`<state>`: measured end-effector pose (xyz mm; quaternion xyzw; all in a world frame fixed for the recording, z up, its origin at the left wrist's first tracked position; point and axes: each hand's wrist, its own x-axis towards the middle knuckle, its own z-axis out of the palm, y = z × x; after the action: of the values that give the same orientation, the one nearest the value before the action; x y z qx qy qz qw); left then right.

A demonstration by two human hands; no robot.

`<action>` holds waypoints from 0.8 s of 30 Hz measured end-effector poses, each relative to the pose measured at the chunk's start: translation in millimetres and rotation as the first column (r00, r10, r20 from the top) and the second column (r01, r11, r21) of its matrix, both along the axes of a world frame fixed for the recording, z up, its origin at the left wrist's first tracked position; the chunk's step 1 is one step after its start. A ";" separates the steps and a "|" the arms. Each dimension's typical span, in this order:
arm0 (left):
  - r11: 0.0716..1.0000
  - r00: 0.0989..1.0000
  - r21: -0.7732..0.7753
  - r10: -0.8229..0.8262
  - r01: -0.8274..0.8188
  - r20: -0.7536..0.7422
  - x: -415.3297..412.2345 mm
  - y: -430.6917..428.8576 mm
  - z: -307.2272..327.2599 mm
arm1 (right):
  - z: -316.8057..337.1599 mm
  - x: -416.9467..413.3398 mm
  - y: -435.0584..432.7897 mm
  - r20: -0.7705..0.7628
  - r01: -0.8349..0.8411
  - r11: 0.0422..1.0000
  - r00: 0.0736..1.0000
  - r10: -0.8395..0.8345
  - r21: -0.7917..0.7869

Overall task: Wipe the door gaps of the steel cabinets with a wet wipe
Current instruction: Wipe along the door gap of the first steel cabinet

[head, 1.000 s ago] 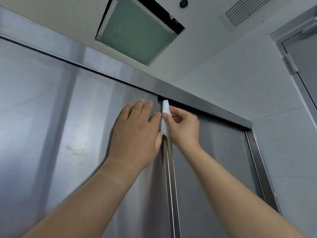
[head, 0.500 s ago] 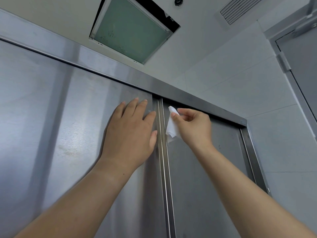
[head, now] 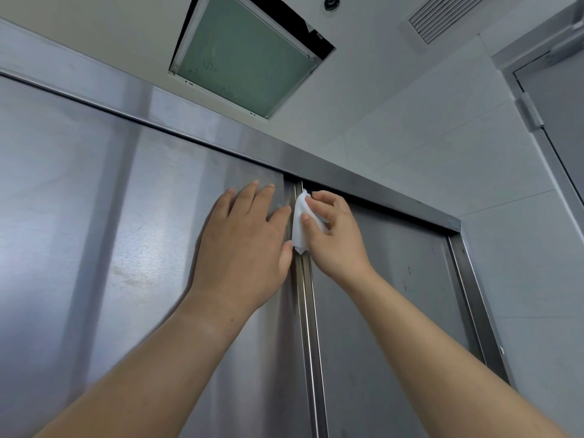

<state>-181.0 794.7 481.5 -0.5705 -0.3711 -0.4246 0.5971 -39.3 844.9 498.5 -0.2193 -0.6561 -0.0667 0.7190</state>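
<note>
Two tall steel cabinet doors fill the view, the left door (head: 110,248) and the right door (head: 395,295), with a vertical door gap (head: 308,327) between them. My right hand (head: 335,238) pinches a white wet wipe (head: 300,222) and holds it against the top of the gap, just under the steel top rail (head: 347,181). My left hand (head: 246,248) lies flat on the left door with straight fingers, its thumb beside the wipe.
An open ceiling hatch (head: 246,55) and a vent (head: 442,17) are overhead. A white tiled wall (head: 458,137) lies right of the cabinet frame (head: 474,311). A grey door with a hinge (head: 531,112) stands at the far right.
My right hand drew the wipe off the gap to the right, then brought it back onto the gap's top. The left hand stayed flat on the left door.
</note>
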 end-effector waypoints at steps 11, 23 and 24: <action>1.000 1.000 0.000 -0.013 0.013 0.003 0.5 -0.4 -0.2 | 10.1 -18.4 5.2 -0.304 -0.174 0.984 0.939 0.159 -0.023; 1.000 1.000 -0.011 0.022 -0.022 0.002 0.1 1.4 0.0 | 8.4 -17.6 6.9 -0.314 -0.161 0.987 0.938 0.145 -0.025; 1.000 1.000 -0.015 0.027 -0.027 0.002 0.0 1.6 -0.1 | 10.8 -15.6 6.0 -0.299 -0.150 0.988 0.945 0.134 -0.029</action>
<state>-181.1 796.3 481.4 -0.5693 -0.3827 -0.4145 0.5980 -54.9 850.9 509.2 -0.1975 -0.5567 0.0358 0.8061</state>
